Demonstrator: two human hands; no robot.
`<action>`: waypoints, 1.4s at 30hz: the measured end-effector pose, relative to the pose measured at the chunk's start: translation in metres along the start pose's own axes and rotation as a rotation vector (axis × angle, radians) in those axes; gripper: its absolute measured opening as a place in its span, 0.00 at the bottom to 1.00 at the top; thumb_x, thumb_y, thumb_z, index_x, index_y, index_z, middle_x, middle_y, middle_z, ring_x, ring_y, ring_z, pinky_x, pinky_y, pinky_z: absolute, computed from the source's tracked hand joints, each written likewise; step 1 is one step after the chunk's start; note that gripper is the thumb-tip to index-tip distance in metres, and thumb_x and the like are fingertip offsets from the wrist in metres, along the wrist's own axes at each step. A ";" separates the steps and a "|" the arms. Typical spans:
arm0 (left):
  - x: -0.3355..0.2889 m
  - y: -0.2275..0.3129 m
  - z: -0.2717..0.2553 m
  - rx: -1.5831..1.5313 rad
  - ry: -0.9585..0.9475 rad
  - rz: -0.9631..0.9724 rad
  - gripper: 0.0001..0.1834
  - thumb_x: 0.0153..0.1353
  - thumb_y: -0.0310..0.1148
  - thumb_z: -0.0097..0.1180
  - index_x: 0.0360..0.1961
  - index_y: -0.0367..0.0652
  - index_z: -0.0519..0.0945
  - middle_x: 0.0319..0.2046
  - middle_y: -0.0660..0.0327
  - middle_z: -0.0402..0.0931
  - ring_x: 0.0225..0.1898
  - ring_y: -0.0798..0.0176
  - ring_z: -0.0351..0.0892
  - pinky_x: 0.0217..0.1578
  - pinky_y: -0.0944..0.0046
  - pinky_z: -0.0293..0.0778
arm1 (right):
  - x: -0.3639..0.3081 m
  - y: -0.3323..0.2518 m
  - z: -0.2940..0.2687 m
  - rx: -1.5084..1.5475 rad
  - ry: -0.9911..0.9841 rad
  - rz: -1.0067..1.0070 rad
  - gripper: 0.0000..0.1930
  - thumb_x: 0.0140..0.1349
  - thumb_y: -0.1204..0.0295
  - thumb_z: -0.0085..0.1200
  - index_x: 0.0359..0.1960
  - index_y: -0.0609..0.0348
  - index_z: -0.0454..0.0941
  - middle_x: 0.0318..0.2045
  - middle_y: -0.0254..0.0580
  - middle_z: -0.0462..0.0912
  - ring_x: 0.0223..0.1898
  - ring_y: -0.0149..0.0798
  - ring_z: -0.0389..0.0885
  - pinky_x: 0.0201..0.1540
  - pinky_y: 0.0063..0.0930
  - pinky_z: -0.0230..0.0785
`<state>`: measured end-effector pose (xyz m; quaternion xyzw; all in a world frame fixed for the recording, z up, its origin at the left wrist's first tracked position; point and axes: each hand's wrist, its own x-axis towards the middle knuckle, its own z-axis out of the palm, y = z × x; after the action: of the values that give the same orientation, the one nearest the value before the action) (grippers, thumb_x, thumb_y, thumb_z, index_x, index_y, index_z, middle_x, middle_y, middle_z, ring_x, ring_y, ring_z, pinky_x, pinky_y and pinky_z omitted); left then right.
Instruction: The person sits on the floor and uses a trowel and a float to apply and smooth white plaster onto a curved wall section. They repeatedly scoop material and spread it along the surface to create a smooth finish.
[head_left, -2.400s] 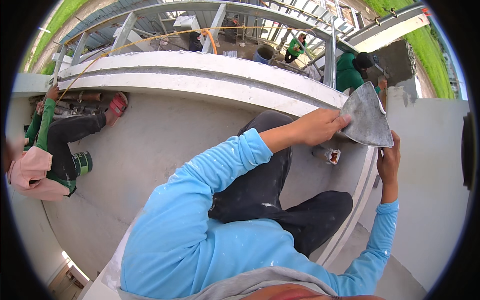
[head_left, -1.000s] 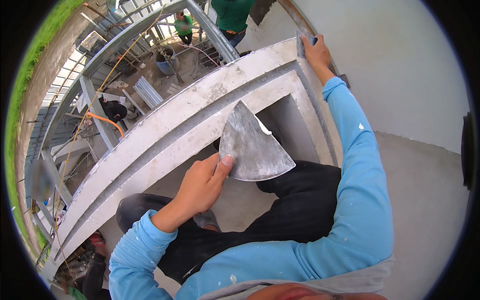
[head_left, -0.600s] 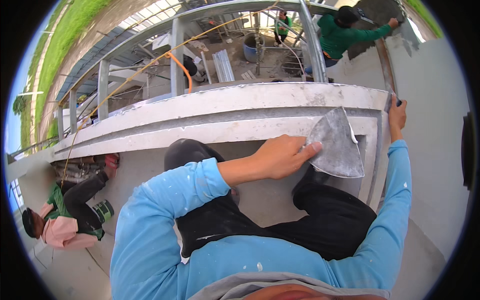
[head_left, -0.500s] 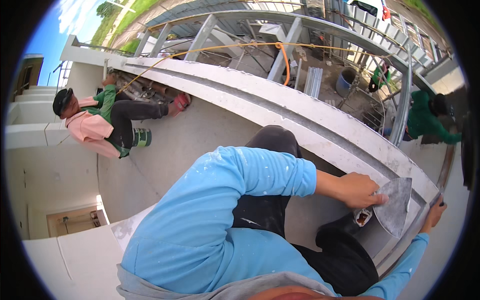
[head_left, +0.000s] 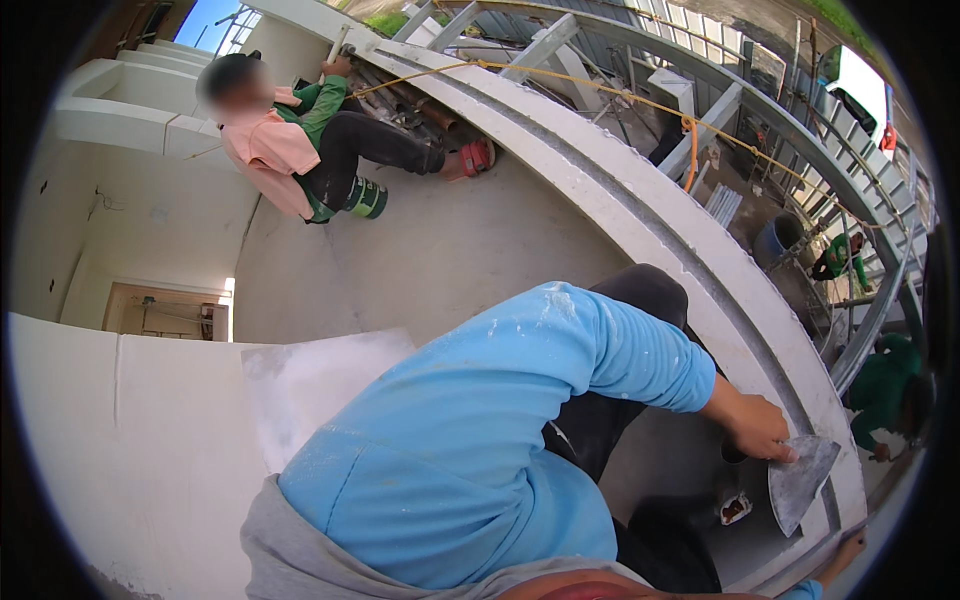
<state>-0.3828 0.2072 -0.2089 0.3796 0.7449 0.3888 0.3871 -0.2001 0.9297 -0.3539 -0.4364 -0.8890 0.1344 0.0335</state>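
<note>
My left hand (head_left: 758, 428) is closed round a wide-bladed putty knife (head_left: 803, 482). Its grey, smeared blade lies over the top of the white ledge (head_left: 700, 235), by the long groove that runs along it. At the lower right rim my right hand (head_left: 846, 556) is at the outer edge of the ledge, small and partly cut off; its finger grip is unclear. Below the putty knife, near my dark trouser leg, is a small whitish object (head_left: 735, 508) with a reddish-brown middle.
A co-worker (head_left: 275, 135) in pink and green sits on a green bucket (head_left: 366, 198) at the far left, beside several pipes (head_left: 415, 105). Beyond the ledge are metal framing (head_left: 700, 130), a yellow rope (head_left: 640, 98), a blue drum (head_left: 778, 240) and two people in green, lower down.
My view has turned, so the co-worker and ledge appear farther right. The putty knife stays in my left hand at the ledge. My right hand now shows lower, nearer the rim.
</note>
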 end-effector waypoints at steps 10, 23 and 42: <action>-0.001 0.015 -0.014 -0.111 -0.161 -0.042 0.37 0.78 0.61 0.32 0.33 0.36 0.78 0.23 0.48 0.76 0.31 0.42 0.80 0.36 0.48 0.72 | -0.094 -0.128 -0.019 -0.134 0.193 0.346 0.35 0.70 0.38 0.39 0.65 0.51 0.71 0.57 0.62 0.81 0.62 0.64 0.77 0.63 0.55 0.68; -0.009 0.024 -0.011 -0.118 -0.229 -0.037 0.35 0.78 0.59 0.34 0.33 0.37 0.77 0.21 0.49 0.76 0.28 0.43 0.78 0.34 0.48 0.71 | -0.108 -0.191 -0.041 -0.232 0.309 0.278 0.33 0.69 0.37 0.42 0.55 0.52 0.78 0.48 0.60 0.85 0.52 0.64 0.83 0.53 0.56 0.74; -0.004 0.025 -0.017 -0.120 -0.258 -0.114 0.35 0.78 0.59 0.35 0.32 0.37 0.78 0.24 0.48 0.78 0.31 0.41 0.79 0.36 0.48 0.72 | -0.106 -0.180 -0.046 -0.215 0.316 0.234 0.32 0.68 0.37 0.46 0.57 0.51 0.78 0.47 0.61 0.85 0.51 0.65 0.83 0.53 0.56 0.74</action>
<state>-0.3892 0.2093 -0.1797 0.3597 0.6845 0.3580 0.5233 -0.2644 0.7514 -0.2554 -0.5533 -0.8252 -0.0282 0.1098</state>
